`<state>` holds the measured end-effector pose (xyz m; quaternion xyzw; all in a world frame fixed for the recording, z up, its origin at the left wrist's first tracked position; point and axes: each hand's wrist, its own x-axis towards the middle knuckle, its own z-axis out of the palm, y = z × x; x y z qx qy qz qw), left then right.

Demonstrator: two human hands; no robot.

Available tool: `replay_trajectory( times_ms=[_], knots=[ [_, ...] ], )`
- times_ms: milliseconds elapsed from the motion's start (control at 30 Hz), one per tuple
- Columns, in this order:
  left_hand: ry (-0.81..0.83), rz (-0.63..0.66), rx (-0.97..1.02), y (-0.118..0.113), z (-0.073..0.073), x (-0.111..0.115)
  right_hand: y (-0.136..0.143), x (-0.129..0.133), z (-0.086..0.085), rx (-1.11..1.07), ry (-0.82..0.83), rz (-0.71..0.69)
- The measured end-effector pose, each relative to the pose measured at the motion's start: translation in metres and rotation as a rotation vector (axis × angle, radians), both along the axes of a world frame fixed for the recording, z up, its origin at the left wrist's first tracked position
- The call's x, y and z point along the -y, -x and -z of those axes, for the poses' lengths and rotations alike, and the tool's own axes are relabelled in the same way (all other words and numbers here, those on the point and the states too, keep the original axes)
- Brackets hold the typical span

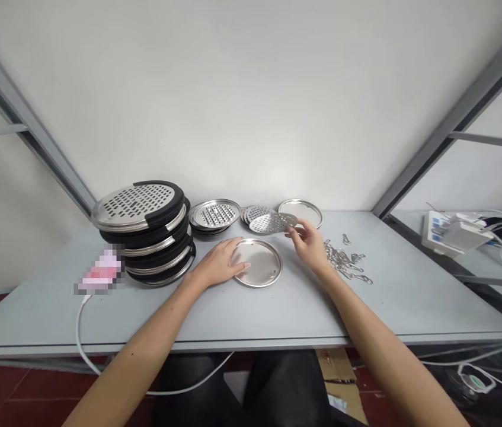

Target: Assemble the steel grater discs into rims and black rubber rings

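Note:
A round shiny metal tray (257, 263) lies on the grey table in front of me. My left hand (221, 261) rests at its left rim, thumb reaching over the tray and fingers apart. My right hand (307, 240) pinches the right edge of a thin perforated metal disc (272, 223), raised and tilted above the tray's far edge. Just behind that disc sits a small stack of perforated discs (257, 212), partly hidden by it. Left of it is a stack of grater plates (216, 214). Another round tray (300, 209) lies behind my right hand.
A tall stack of black-rimmed grater discs (144, 207) stands at the left, beside a blurred pink object (102, 271) with a white cable. Metal clips (344, 261) lie scattered right of my right hand. A power strip (448, 234) sits farther right, beyond the grey frame post.

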<state>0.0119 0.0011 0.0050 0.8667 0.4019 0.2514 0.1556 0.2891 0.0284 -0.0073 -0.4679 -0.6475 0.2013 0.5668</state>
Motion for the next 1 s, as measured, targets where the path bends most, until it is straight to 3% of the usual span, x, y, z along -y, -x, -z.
replay_trajectory(
  times_ms=[133,333,600,1000],
  knots=[
    [-0.017,-0.025,0.051,-0.001,-0.002,0.000,0.006,0.009,-0.005,0.145,-0.069,-0.107],
    [-0.245,-0.069,0.252,-0.001,-0.008,-0.002,0.009,0.015,-0.007,0.288,-0.028,-0.237],
    [-0.346,-0.047,0.318,-0.002,-0.007,-0.003,0.007,0.015,-0.007,0.315,-0.029,-0.243],
    [-0.343,-0.064,0.310,0.000,-0.003,-0.006,0.006,0.013,-0.005,0.342,-0.034,-0.193]
  ],
)
